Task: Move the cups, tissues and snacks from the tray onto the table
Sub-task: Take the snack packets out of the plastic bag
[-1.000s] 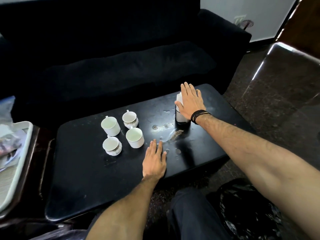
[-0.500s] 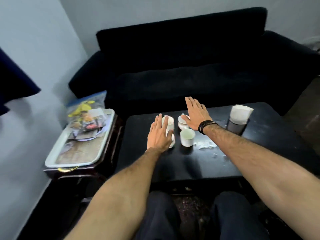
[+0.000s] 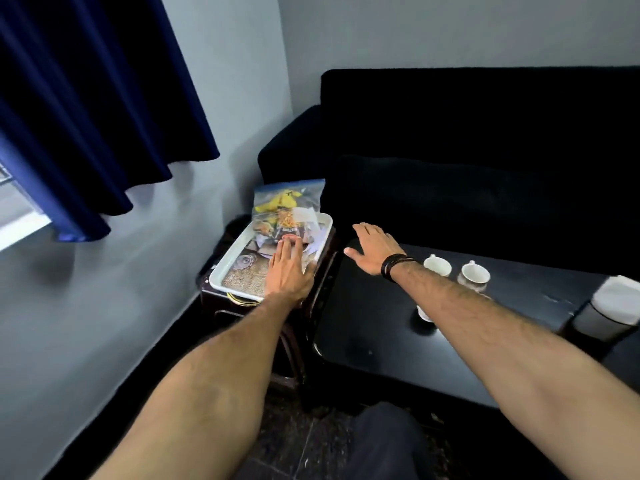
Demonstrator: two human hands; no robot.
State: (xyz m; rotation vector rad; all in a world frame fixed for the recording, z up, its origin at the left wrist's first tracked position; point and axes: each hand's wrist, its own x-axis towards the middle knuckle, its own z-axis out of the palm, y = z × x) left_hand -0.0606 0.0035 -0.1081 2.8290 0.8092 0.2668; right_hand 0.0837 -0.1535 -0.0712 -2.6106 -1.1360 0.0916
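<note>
Your left forearm runs up from the bottom edge, and your left hand (image 3: 289, 275) lies flat, palm down, fingers together and released, over the near right part of the white tray (image 3: 225, 270); its fingertips reach the foot of the snack bag (image 3: 284, 209). Your right arm crosses from the lower right over the black desk (image 3: 363, 327), and your right hand (image 3: 372, 249), with a dark wristband (image 3: 393, 266), hangs spread and empty above the desk's far left corner, thumb pointing toward the tray. Neither hand grips anything.

The snack bag, clear with a blue top strip and yellow packets inside, stands at the tray's far end, leaning toward the sofa (image 3: 485, 133). The tray sits on a small dark side stand (image 3: 221, 306) just left of the desk. On the desk two white cups (image 3: 438, 265) show beyond your right forearm, a third partly hidden under it, and the tissues (image 3: 614, 299) in their dark holder stand at the right edge.

Half a second ago both hands hovered over the cups at mid-desk; since then your view has swung left, your left hand has crossed onto the tray, and your right has moved to the desk's left corner.
</note>
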